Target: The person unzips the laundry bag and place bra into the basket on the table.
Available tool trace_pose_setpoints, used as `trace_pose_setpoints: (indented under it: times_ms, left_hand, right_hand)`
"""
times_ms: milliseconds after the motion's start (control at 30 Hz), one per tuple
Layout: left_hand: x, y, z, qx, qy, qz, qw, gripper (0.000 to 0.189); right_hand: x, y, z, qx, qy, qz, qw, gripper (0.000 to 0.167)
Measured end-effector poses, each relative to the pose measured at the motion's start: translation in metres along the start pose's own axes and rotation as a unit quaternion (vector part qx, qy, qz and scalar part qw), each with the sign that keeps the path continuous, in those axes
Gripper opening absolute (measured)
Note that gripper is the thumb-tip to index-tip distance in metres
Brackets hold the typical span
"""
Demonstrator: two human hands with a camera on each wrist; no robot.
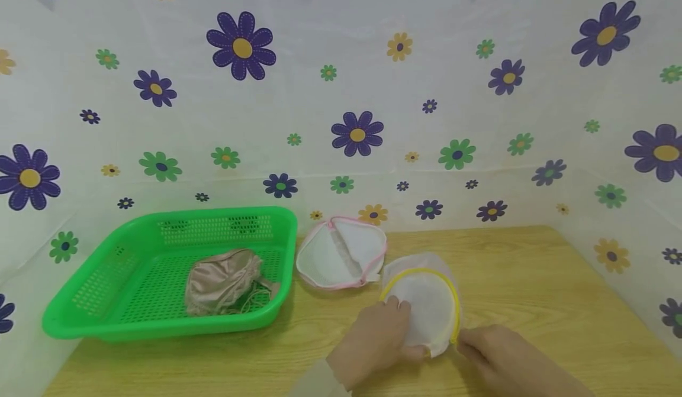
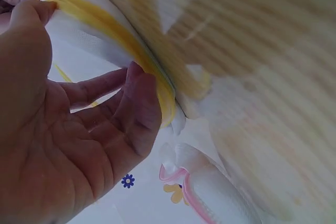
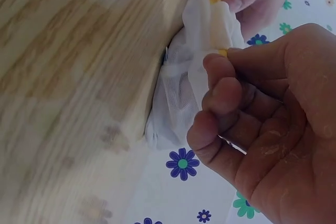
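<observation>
A round white mesh laundry bag (image 1: 427, 308) with a yellow zipper band (image 1: 456, 305) stands on the wooden table, in front of me and a little to the right. My left hand (image 1: 375, 339) grips its left side, fingers over the white face and thumb at the lower edge. In the left wrist view, those fingers (image 2: 139, 90) curl against the yellow band. At the bag's lower right, my right hand (image 1: 503, 355) pinches the end of the yellow band between thumb and forefinger. Whether a zipper pull is in that pinch is hidden.
A green plastic basket (image 1: 288, 255) stands at the left, with a beige satin, lace-trimmed garment (image 1: 224, 281) and thin straps inside. Between basket and bag lies a white mesh bag with pink trim (image 1: 325, 258), its top parted. A flower-printed sheet (image 1: 298, 101) hangs behind the table.
</observation>
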State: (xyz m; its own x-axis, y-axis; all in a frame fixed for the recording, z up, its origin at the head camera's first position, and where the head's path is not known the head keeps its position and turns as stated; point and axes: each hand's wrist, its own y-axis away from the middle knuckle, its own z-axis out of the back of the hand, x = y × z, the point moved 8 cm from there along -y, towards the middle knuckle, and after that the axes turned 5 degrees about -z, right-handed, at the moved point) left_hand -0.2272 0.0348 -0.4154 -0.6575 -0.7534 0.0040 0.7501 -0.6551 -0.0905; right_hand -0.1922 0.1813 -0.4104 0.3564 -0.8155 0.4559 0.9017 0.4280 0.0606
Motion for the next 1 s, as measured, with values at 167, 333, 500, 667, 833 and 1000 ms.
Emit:
trace_pose_setpoints:
  times_ms: [167,333,500,667,833,1000]
  left_hand:
    - [0.001,0.008,-0.001,0.005,-0.012,-0.043,0.9990,0.044]
    - [-0.002,0.017,0.004,-0.009,-0.026,-0.105,0.9941,0.015]
    - [0.006,0.020,0.006,0.010,0.019,-0.126,0.9918,0.004]
    - [0.015,0.018,0.006,0.016,0.031,-0.140,0.9896,0.014]
    - [0.022,0.019,0.014,-0.023,-0.016,-0.145,0.9890,0.012]
    - [0.036,0.020,0.016,-0.060,-0.044,-0.100,0.9922,0.011]
  right_hand:
    - [-0.001,0.000,0.004,0.005,-0.028,0.019,0.9994,0.025]
    - [-0.008,0.000,0.015,-0.041,-0.025,0.045,0.9978,0.021]
    - [-0.007,0.002,0.027,-0.145,0.022,0.121,0.9818,0.024]
    - [-0.006,0.004,0.035,-0.172,0.033,0.112,0.9782,0.023]
    - [-0.002,0.008,0.041,-0.209,0.046,0.123,0.9690,0.022]
    - [0.005,0.014,0.046,-0.279,0.077,0.163,0.9434,0.034]
